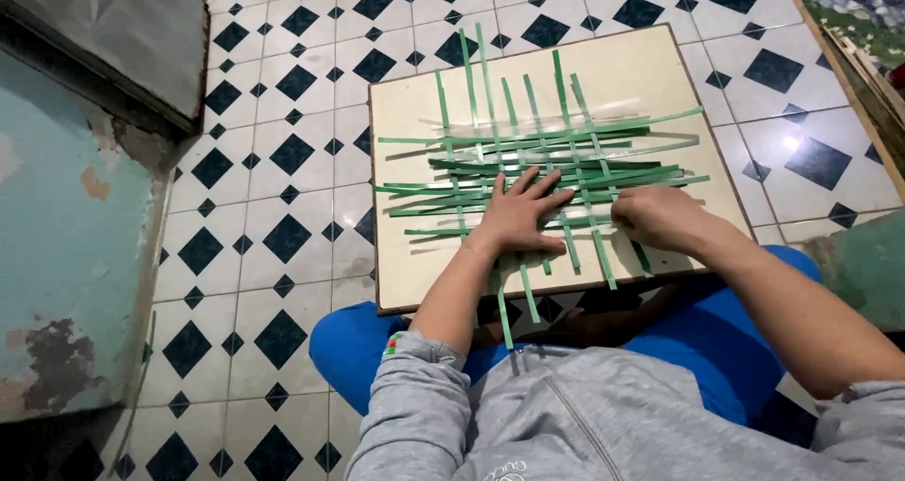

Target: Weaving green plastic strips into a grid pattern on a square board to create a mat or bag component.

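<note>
A person sits on a tiled floor [283, 161] of white squares and dark diamonds, with a cream board [415, 274] resting across the lap. On the board lies a loose lattice of green strips [528, 151], some running away from the person and others crossing them from side to side, so that they overlap in the middle of the board; a few of the lengthwise strips stick out past the near edge. The left hand [518, 215] lies palm down on the near part of the lattice, its fingers spread and stretched flat over the crossing strips, pressing on them. The right hand [655, 215] rests just beside it on the right part of the lattice, fingers curled under with the knuckles up; it touches the strips, but whether the fingertips pinch one cannot be told, as they are hidden beneath the hand. Both arms wear grey sleeves [415, 387] pushed up from the wrists, and blue trousers [349, 344] show under the board. A worn teal wall [66, 255] stands to the left.
</note>
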